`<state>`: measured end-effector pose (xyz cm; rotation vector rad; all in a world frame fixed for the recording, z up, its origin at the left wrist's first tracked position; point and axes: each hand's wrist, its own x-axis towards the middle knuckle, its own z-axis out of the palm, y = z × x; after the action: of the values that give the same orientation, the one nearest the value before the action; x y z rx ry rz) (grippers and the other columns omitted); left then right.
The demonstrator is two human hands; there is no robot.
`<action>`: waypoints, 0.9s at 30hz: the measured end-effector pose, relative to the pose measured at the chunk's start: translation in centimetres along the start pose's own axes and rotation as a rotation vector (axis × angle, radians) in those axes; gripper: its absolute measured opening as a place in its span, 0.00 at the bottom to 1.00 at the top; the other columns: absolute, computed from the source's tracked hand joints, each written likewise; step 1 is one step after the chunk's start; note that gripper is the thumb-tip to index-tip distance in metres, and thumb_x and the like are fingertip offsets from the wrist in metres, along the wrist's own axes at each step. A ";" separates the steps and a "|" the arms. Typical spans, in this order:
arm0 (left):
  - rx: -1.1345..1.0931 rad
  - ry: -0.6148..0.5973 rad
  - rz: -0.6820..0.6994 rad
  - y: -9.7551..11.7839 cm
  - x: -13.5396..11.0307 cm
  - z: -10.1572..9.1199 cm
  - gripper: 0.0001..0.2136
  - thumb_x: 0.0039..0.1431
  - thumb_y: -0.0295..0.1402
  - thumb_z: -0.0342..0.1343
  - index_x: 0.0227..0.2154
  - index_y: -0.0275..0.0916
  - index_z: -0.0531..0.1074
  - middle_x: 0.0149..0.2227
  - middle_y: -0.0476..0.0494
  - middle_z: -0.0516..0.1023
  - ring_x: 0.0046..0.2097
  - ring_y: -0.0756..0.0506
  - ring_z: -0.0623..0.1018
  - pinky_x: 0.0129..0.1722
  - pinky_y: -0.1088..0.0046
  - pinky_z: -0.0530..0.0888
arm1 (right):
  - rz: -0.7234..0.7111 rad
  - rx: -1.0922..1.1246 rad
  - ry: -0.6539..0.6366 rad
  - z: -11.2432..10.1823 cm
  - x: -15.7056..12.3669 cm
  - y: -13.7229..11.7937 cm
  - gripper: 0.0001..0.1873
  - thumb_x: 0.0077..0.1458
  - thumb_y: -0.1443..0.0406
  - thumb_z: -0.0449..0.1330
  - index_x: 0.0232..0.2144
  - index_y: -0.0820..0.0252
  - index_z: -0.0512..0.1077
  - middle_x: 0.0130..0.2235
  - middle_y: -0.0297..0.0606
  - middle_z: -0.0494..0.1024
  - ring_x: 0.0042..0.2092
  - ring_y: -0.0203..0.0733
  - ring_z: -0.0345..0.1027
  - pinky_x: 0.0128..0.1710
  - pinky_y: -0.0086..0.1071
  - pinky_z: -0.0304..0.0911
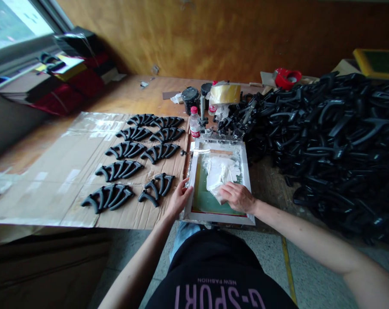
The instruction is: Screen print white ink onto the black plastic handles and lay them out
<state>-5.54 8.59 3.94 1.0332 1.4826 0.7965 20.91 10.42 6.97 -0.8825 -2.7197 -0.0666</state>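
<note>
A screen printing frame point(250, 201) with pale metal sides and green mesh lies on the bench in front of me. White paste or ink and a crumpled white rag cover the middle of its mesh; where one ends and the other begins is hard to make out. My right hand point(238, 197) is closed on the near end of the white rag point(223, 177), low over the mesh. At the frame's left side, my left hand point(180, 197) holds the edge, thumb towards the top and fingers along the outside. A metal clamp assembly point(225, 134) stands at the frame's far end.
Curved black plastic handles point(112, 197) lie in fanned groups on flattened cardboard point(59, 171) to the left. Many more black handles point(329, 124) are heaped on the right. Behind the frame are a bottle point(195, 123), a dark tub point(190, 101) and a yellow tape roll point(226, 93).
</note>
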 end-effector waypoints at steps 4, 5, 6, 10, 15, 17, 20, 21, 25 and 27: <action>-0.020 -0.029 -0.013 0.9 -0.4 -0.5 0.36 0.54 0.50 0.57 0.63 0.40 0.59 0.34 0.47 0.77 0.30 0.49 0.75 0.27 0.77 0.69 | 0.242 0.054 -0.037 -2.4 3.5 1.9 0.13 0.60 0.63 0.59 0.48 0.56 0.73 0.37 0.38 0.76 0.39 0.42 0.68 0.36 0.32 0.59; -0.014 -0.025 0.000 1.7 -0.8 -0.8 0.37 0.54 0.51 0.57 0.64 0.41 0.58 0.33 0.48 0.76 0.29 0.49 0.74 0.26 0.77 0.68 | 0.333 0.038 -0.036 -3.3 4.9 2.9 0.20 0.60 0.60 0.60 0.54 0.53 0.70 0.38 0.38 0.77 0.39 0.42 0.68 0.36 0.32 0.59; -0.011 -0.019 0.017 2.6 -1.2 -1.1 0.36 0.55 0.51 0.57 0.64 0.42 0.58 0.32 0.49 0.75 0.28 0.50 0.73 0.25 0.77 0.67 | 0.418 0.014 -0.030 -4.3 6.2 4.1 0.26 0.59 0.58 0.61 0.59 0.50 0.66 0.41 0.38 0.76 0.40 0.43 0.69 0.37 0.33 0.60; -0.066 0.030 0.090 8.1 -2.7 -2.0 0.31 0.60 0.58 0.45 0.57 0.42 0.68 0.27 0.49 0.73 0.24 0.50 0.69 0.22 0.76 0.65 | 0.677 -0.008 0.118 -7.9 7.3 10.4 0.29 0.60 0.51 0.58 0.61 0.51 0.65 0.46 0.41 0.74 0.42 0.45 0.69 0.40 0.35 0.61; -0.288 0.105 0.458 15.4 -1.1 -1.3 0.27 0.62 0.57 0.42 0.45 0.39 0.73 0.38 0.43 0.77 0.36 0.48 0.77 0.32 0.75 0.73 | 1.026 0.156 0.214 -6.4 1.2 15.2 0.21 0.67 0.59 0.47 0.47 0.70 0.73 0.39 0.46 0.77 0.37 0.39 0.68 0.39 0.33 0.60; -0.374 0.074 0.511 17.5 0.3 -0.7 0.27 0.63 0.56 0.42 0.48 0.38 0.71 0.39 0.41 0.78 0.40 0.47 0.78 0.34 0.74 0.75 | 1.033 0.222 0.102 -3.7 -0.7 13.5 0.18 0.64 0.58 0.53 0.36 0.67 0.75 0.34 0.44 0.77 0.34 0.38 0.67 0.36 0.32 0.60; -0.464 0.092 0.522 18.2 1.3 0.3 0.27 0.64 0.56 0.41 0.51 0.38 0.67 0.39 0.41 0.79 0.43 0.46 0.79 0.34 0.73 0.75 | 0.796 0.230 -0.072 0.6 -1.5 8.6 0.17 0.54 0.53 0.64 0.28 0.62 0.73 0.35 0.40 0.76 0.36 0.41 0.69 0.39 0.32 0.62; -0.493 0.119 0.515 17.5 1.2 0.9 0.27 0.64 0.55 0.42 0.53 0.39 0.66 0.41 0.41 0.79 0.43 0.45 0.79 0.34 0.73 0.75 | 0.720 0.188 -0.127 1.5 -1.2 6.9 0.16 0.53 0.54 0.65 0.29 0.62 0.73 0.37 0.42 0.76 0.40 0.43 0.69 0.42 0.33 0.63; -0.439 -0.092 0.106 11.2 -1.8 4.4 0.31 0.57 0.57 0.52 0.52 0.36 0.67 0.45 0.33 0.80 0.41 0.41 0.80 0.30 0.71 0.75 | 0.739 0.074 -0.296 2.2 1.0 1.6 0.11 0.62 0.61 0.57 0.38 0.66 0.71 0.41 0.50 0.76 0.46 0.47 0.69 0.46 0.36 0.61; -0.376 -0.312 -0.206 7.5 -3.7 6.5 0.32 0.55 0.57 0.55 0.53 0.36 0.68 0.47 0.29 0.79 0.44 0.37 0.80 0.30 0.67 0.76 | 0.770 0.106 -0.287 1.5 2.2 -1.1 0.12 0.65 0.61 0.53 0.40 0.65 0.70 0.40 0.50 0.77 0.45 0.48 0.70 0.46 0.37 0.61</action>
<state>2.24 7.78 11.06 0.6723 1.0990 0.6966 18.21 10.93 6.22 -1.9456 -2.3820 0.3791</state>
